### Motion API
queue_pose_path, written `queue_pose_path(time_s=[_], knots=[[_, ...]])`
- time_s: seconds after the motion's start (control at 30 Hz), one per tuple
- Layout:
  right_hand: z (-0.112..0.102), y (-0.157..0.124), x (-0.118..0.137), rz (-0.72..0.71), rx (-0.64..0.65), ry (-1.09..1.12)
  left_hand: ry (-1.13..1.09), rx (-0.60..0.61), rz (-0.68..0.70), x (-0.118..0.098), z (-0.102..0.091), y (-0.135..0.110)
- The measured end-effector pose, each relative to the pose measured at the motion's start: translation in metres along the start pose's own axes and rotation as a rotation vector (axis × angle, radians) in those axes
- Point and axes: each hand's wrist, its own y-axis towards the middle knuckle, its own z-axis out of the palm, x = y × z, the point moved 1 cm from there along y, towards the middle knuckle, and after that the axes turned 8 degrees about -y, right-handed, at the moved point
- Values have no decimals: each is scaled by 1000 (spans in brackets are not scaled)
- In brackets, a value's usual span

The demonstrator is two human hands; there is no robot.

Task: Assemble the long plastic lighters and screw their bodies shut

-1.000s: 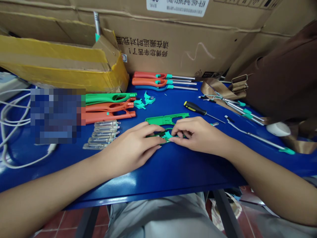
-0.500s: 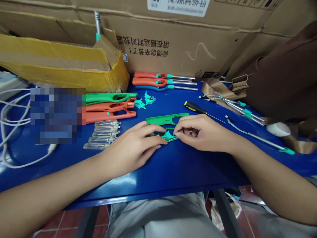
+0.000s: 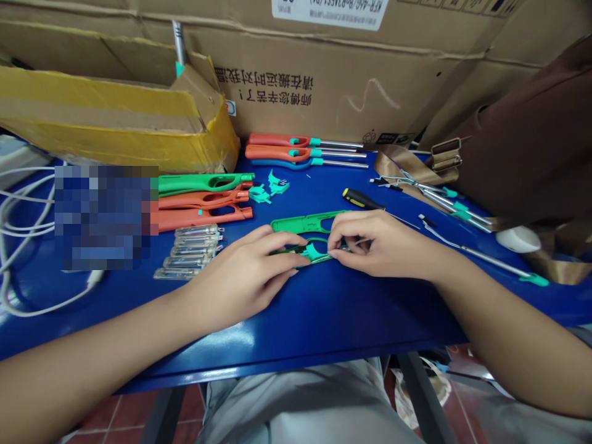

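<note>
On the blue table (image 3: 324, 314) my left hand (image 3: 245, 274) presses down on a green lighter shell half (image 3: 319, 255), fingers curled over its left part. My right hand (image 3: 374, 243) pinches the same shell from the right, next to a teal trigger piece (image 3: 312, 251) seated in it. A second green shell half (image 3: 305, 222) lies flat just behind both hands.
Green and orange shell halves (image 3: 203, 200) and clear gas tubes (image 3: 192, 250) lie at the left. Finished lighters (image 3: 300, 151) sit at the back by cardboard boxes (image 3: 324, 68). A screwdriver (image 3: 363, 200), metal rods (image 3: 481, 259), teal triggers (image 3: 271, 188) and white cables (image 3: 28, 246) are around.
My right hand has drawn slightly right and up along the shell, its fingers curling tighter. My left hand has stayed pressed on the shell.
</note>
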Motion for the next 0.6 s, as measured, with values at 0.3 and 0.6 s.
queue_pose_path(time_s=[0.3, 0.6], knots=[[1, 1, -3, -35, 14, -19, 31, -7, 23, 0, 0, 1], [2, 0, -3, -26, 31, -29, -9, -15, -11, 1, -7, 4]])
